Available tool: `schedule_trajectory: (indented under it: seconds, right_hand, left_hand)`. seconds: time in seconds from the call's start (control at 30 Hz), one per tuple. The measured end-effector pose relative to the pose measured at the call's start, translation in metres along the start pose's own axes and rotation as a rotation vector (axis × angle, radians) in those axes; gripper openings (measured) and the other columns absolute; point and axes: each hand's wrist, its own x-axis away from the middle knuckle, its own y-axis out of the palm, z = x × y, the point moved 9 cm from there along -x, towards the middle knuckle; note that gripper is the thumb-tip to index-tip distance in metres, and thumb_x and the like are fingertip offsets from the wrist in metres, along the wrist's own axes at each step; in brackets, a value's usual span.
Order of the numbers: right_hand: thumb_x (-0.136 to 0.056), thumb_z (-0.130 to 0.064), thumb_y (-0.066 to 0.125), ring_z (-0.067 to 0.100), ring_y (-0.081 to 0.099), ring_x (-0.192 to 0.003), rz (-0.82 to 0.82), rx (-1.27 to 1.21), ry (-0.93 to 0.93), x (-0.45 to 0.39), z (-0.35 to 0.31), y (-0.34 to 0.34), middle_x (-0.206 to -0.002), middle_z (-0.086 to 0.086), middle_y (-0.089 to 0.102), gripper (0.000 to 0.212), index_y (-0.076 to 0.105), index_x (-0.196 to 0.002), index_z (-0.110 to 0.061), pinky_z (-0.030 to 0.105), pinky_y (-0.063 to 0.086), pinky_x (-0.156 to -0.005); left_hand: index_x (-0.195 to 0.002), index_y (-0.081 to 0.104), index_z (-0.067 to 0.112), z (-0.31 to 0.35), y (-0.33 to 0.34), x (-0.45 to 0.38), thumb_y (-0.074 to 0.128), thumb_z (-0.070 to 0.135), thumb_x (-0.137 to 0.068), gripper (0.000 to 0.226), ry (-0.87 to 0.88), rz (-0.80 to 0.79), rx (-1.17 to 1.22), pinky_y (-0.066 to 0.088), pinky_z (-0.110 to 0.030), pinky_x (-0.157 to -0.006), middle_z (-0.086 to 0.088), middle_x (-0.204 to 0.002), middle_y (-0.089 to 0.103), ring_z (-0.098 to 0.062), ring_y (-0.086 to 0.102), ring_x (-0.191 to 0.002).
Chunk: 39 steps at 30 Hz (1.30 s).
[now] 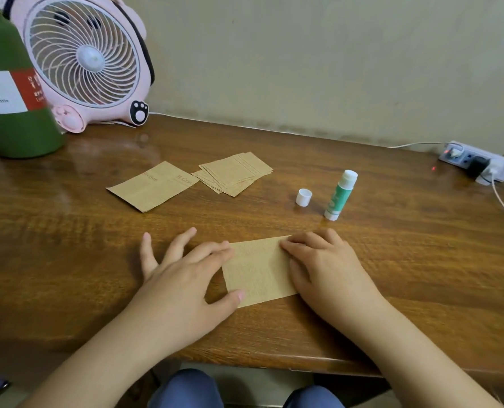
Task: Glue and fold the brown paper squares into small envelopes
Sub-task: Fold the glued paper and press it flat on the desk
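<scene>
Both hands press flat on a folded brown paper rectangle (258, 270) at the near edge of the dark wooden bench (392, 260). Left hand (183, 278) has its fingers spread, thumb and forefinger on the paper's 9 o'clock side; right hand (324, 266) lays straight fingers along the 3 o'clock edge. At 12 o'clock sits a fanned stack of brown paper squares (234, 172), a larger printed brown sheet (152, 186) touching its left. At 1 o'clock an uncapped green-and-white glue stick (339, 195) stands beside its white cap (303, 197).

brown paper (259, 269), pink fan (83, 57), green bottle (12, 83)
</scene>
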Motion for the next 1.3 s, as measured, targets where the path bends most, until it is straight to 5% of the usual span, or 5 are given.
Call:
schedule_trajectory:
  seconds: [0.4,0.67,0.9,1.07,1.3]
  right_hand:
    - [-0.09,-0.047,0.043,-0.001,0.031,-0.116,-0.109,-0.146,0.048,0.017,0.024,-0.002,-0.133,-0.023,0.041,0.047,0.043,-0.137,-0.04,0.017,0.025,-0.098]
    - [-0.075,-0.056,0.065,0.007,0.022,-0.133,-0.28,-0.301,0.163,0.0,0.021,0.007,-0.141,-0.018,0.032,0.088,0.015,-0.146,-0.042,0.031,0.026,-0.109]
    - [-0.073,-0.028,0.078,-0.004,0.034,-0.118,-0.223,-0.626,0.248,-0.002,0.023,0.003,-0.128,-0.027,0.025,0.1,0.009,-0.138,-0.061,0.015,0.03,-0.094]
    - [-0.077,-0.013,0.075,0.004,0.055,-0.11,-0.024,-0.942,0.312,-0.006,0.031,-0.005,-0.137,-0.028,0.034,0.09,0.023,-0.133,-0.063,0.03,0.05,-0.095]
    - [-0.073,-0.007,0.077,0.014,0.062,-0.106,-0.022,-1.323,0.34,-0.044,0.01,0.01,-0.119,-0.01,0.058,0.078,0.043,-0.128,-0.051,0.04,0.054,-0.09]
  left_hand:
    - [-0.142,0.018,0.052,-0.002,0.002,0.002,0.006,0.083,-0.054,0.094,0.035,-0.067,0.045,-0.025,-0.055,-0.107,0.043,-0.142,0.004,-0.003,-0.015,-0.141]
    - [-0.144,0.015,0.044,0.005,-0.006,-0.023,0.059,0.059,-0.08,0.079,-0.01,-0.16,0.201,0.003,-0.042,-0.114,0.024,-0.134,0.028,-0.005,0.013,-0.133]
    - [-0.142,0.013,0.051,0.011,-0.006,-0.035,0.074,0.042,-0.075,0.091,0.002,-0.214,0.363,0.014,-0.032,-0.111,0.023,-0.134,0.023,0.001,0.016,-0.113]
    - [-0.139,0.012,0.059,0.001,-0.008,-0.034,0.078,0.032,-0.075,0.096,-0.071,-0.118,0.613,0.03,-0.038,-0.11,0.03,-0.138,0.026,-0.006,0.026,-0.13]
    - [-0.094,0.069,0.022,-0.057,-0.027,-0.042,0.065,0.018,-0.088,0.008,-0.365,0.155,1.117,0.054,-0.03,-0.08,0.009,-0.088,0.073,-0.008,0.068,-0.089]
